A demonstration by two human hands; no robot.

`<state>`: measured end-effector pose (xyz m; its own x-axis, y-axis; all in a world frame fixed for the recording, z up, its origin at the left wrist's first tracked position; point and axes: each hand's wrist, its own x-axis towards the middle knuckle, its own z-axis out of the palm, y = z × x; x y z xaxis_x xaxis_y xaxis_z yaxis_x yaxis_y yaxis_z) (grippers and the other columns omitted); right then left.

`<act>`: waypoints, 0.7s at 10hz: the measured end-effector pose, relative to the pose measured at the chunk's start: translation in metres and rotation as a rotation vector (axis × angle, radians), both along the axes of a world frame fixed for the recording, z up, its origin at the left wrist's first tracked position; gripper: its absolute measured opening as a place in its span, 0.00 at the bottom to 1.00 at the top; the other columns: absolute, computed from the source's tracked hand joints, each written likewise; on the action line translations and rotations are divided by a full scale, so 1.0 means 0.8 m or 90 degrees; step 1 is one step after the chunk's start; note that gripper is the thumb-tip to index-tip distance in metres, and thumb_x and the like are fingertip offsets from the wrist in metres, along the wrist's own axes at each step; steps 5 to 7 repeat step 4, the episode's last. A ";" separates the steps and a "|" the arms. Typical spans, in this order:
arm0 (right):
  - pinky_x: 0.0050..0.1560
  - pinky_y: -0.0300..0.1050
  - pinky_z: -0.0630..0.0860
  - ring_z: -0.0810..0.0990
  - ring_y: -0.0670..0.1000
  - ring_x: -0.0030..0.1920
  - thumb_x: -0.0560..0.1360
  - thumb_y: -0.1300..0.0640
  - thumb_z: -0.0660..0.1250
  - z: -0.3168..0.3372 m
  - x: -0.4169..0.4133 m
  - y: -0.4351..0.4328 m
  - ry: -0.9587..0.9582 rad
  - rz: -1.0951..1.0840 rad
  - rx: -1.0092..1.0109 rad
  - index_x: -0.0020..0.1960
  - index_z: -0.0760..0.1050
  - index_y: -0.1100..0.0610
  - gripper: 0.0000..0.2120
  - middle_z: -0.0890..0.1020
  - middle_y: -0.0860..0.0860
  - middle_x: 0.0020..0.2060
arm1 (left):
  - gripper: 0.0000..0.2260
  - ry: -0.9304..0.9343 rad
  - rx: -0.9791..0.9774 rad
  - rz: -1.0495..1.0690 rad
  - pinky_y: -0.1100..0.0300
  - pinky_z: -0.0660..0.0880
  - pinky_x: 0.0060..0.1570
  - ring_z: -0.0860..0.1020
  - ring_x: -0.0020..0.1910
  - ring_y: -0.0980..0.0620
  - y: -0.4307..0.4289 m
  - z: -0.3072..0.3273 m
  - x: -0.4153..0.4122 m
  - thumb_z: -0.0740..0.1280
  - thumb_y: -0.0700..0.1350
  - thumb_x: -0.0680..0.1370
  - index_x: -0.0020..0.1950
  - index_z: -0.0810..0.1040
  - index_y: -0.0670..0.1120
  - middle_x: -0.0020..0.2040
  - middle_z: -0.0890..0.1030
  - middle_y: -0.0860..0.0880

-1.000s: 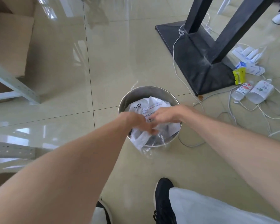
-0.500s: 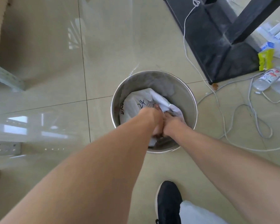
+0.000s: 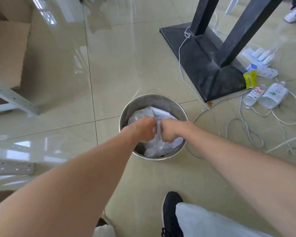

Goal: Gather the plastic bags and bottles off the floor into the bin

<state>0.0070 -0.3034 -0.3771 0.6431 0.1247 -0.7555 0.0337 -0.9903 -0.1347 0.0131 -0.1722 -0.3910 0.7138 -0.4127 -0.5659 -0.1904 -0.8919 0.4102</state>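
A round steel bin (image 3: 140, 101) stands on the tiled floor in front of me, with crumpled white plastic bags (image 3: 158, 146) inside it. Both fists are over the bin's mouth, side by side. My left hand (image 3: 144, 128) and my right hand (image 3: 169, 130) are each closed on the white plastic between them. To the right, two clear plastic bottles lie on the floor: a smaller bottle (image 3: 253, 96) with a red label and a larger bottle (image 3: 272, 95) beside it. A yellow packet (image 3: 249, 80) and a white packet (image 3: 265, 71) lie just behind them.
A black metal stand base (image 3: 202, 62) with two black posts sits right of the bin. White and grey cables (image 3: 243, 124) loop over the floor by the bottles. Cardboard and a white metal frame (image 3: 12, 97) are at left. My black shoe (image 3: 171, 212) is below the bin.
My hands pushed the bags deep into the bin, then rose back to its mouth, still gripping the plastic. The view dipped down and lifted again.
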 end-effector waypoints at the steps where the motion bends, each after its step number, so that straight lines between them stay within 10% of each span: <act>1: 0.42 0.43 0.73 0.78 0.52 0.38 0.72 0.62 0.61 0.001 -0.008 -0.005 0.051 -0.028 -0.018 0.39 0.72 0.55 0.05 0.80 0.48 0.33 | 0.12 0.027 -0.043 0.066 0.61 0.76 0.57 0.80 0.59 0.47 0.011 0.012 -0.002 0.64 0.37 0.80 0.59 0.84 0.43 0.57 0.84 0.46; 4: 0.49 0.52 0.80 0.81 0.53 0.39 0.74 0.60 0.63 0.092 0.008 -0.027 -0.101 -0.293 0.229 0.54 0.78 0.69 0.14 0.83 0.58 0.43 | 0.11 0.019 -0.385 0.341 0.58 0.75 0.51 0.78 0.50 0.50 0.047 0.125 -0.033 0.68 0.38 0.79 0.60 0.82 0.42 0.49 0.83 0.48; 7: 0.49 0.52 0.80 0.81 0.53 0.39 0.74 0.60 0.63 0.092 0.008 -0.027 -0.101 -0.293 0.229 0.54 0.78 0.69 0.14 0.83 0.58 0.43 | 0.11 0.019 -0.385 0.341 0.58 0.75 0.51 0.78 0.50 0.50 0.047 0.125 -0.033 0.68 0.38 0.79 0.60 0.82 0.42 0.49 0.83 0.48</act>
